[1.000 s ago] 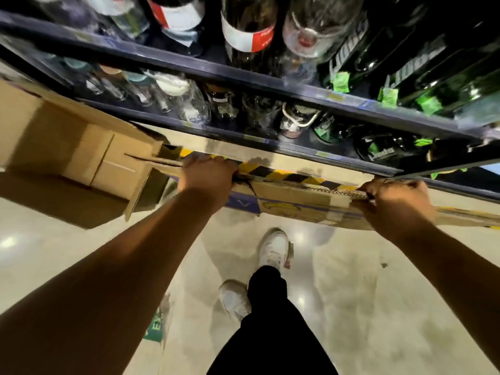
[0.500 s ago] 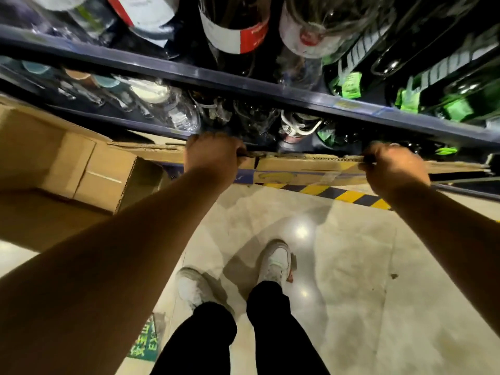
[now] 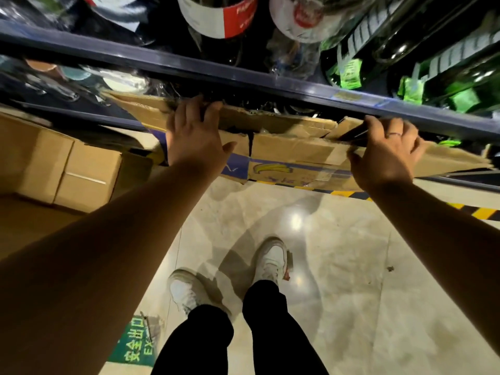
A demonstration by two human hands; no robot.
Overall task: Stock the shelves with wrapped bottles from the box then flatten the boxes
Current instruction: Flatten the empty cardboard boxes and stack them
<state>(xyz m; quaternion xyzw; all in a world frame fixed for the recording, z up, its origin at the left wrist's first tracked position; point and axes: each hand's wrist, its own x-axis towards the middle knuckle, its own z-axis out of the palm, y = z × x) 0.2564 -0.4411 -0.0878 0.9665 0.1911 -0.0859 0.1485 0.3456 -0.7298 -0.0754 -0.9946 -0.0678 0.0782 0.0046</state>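
both arms are bare as far as the view reaches. a thin ring (image 3: pixel 393 134) circles one finger of the right hand (image 3: pixel 387 158). black trousers (image 3: pixel 211 345) cover both legs. the left trainer (image 3: pixel 186 290) is white; the right trainer (image 3: pixel 272 262) is white with a red-orange mark on its outer side.

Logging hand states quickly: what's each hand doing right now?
Left hand: open, pressing the flattened cardboard.
Right hand: open, resting on it.

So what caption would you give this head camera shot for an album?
Left hand and right hand rest on a flattened cardboard box before shelves of bottles.
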